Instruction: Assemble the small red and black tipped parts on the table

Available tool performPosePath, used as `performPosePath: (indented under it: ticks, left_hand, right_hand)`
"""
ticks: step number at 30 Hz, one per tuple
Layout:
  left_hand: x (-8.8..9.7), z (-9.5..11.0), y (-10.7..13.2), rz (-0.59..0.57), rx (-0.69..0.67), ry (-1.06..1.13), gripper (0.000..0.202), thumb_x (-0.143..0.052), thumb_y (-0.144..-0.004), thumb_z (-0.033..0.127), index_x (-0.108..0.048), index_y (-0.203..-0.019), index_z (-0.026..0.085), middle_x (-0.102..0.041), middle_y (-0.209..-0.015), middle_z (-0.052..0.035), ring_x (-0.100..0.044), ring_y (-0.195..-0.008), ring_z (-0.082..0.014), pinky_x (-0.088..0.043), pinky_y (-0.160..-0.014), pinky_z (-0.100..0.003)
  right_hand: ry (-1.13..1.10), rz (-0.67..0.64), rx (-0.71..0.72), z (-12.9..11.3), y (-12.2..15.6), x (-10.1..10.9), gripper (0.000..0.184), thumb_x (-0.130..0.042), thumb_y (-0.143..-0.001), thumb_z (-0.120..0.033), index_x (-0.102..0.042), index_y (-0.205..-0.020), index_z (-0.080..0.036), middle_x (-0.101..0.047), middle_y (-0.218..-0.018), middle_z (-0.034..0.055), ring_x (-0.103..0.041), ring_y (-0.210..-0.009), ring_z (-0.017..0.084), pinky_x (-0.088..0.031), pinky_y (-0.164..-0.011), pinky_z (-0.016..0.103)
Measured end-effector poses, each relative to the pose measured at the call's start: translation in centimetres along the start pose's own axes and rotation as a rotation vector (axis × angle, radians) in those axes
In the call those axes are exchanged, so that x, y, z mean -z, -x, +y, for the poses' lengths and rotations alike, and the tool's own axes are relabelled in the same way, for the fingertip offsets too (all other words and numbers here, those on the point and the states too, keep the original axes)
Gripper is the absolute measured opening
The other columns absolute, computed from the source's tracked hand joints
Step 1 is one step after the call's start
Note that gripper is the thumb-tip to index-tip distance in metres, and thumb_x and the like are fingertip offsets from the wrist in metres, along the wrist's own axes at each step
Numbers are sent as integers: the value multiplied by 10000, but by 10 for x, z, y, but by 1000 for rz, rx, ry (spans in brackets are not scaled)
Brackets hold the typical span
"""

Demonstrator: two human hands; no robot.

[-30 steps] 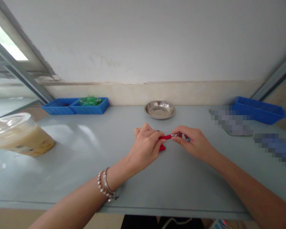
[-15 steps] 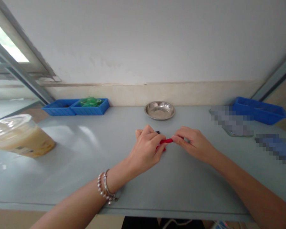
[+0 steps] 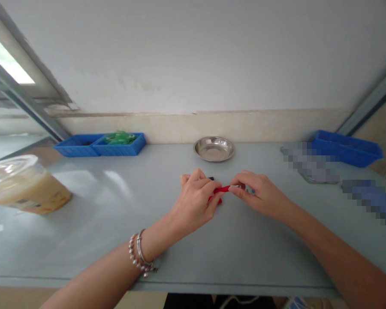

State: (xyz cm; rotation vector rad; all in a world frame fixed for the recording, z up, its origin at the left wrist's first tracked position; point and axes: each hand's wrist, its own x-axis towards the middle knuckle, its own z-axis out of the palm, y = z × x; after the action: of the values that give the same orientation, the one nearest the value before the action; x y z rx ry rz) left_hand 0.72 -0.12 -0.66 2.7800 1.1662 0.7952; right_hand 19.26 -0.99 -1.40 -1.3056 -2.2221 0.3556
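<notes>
Fingers (image 3: 209, 185) of the left hand (image 3: 194, 201) close around a small red-handled tool (image 3: 221, 189) at mid-frame, low over the grey table (image 3: 116, 231). The right hand (image 3: 259, 195) pinches its other end (too small to make out). At the left edge sits a lidded drink cup (image 3: 22, 184). Farther back a steel dish (image 3: 214, 149) rests at centre, with twin blue trays (image 3: 98, 144) at the left and a blue bin (image 3: 347, 148) at the right, near the wall.

Dish (image 3: 214, 149) behind tool (image 3: 221, 189), cup (image 3: 22, 184) left
</notes>
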Motion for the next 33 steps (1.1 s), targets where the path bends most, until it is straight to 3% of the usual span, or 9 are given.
performPosePath:
  ticks: [9,14,19,26,33]
  left_hand:
    - [2,0,0,-51,-25,-26,170,-457,-797,279,-589,-864,195,-605,-722,-14,-405,-805,-148,-209,-666,-298]
    - [8,3,-1,-196,-96,-57,186,-435,-803,272,-590,-789,170,-561,-675,-28,-393,-783,-141,-200,-648,-300]
    - [8,6,0,-348,-124,-89,143,-495,-749,274,-563,-734,149,-517,-790,-44,-370,-839,-160,-201,-637,-293]
    - [9,5,1,-419,-119,-164,133,-521,-693,278,-546,-735,154,-466,-835,-45,-358,-846,-169,-212,-637,-295]
    - [8,5,0,-407,-99,-212,167,-497,-705,310,-543,-749,155,-454,-828,-54,-361,-846,-178,-219,-632,-305]
  right_hand:
    - [47,-26,-26,-2,-1,-1,373,-326,-849,-366,-516,-634,-128,-486,-610,12,-405,-595,63,-286,-574,184]
    - [115,52,-80,6,-1,4,341,-344,-834,-416,-555,-779,-154,-528,-762,35,-466,-718,91,-353,-663,207]
    - [340,79,-125,19,0,1,285,-473,-778,-379,-585,-940,-173,-509,-894,78,-466,-884,165,-385,-782,292]
    - [343,-9,-118,31,0,-8,225,-518,-758,-276,-605,-936,-169,-533,-901,69,-457,-904,161,-393,-830,306]
    - [275,-124,-215,27,-3,-9,166,-501,-762,-186,-603,-889,-153,-549,-872,56,-477,-890,149,-373,-828,283]
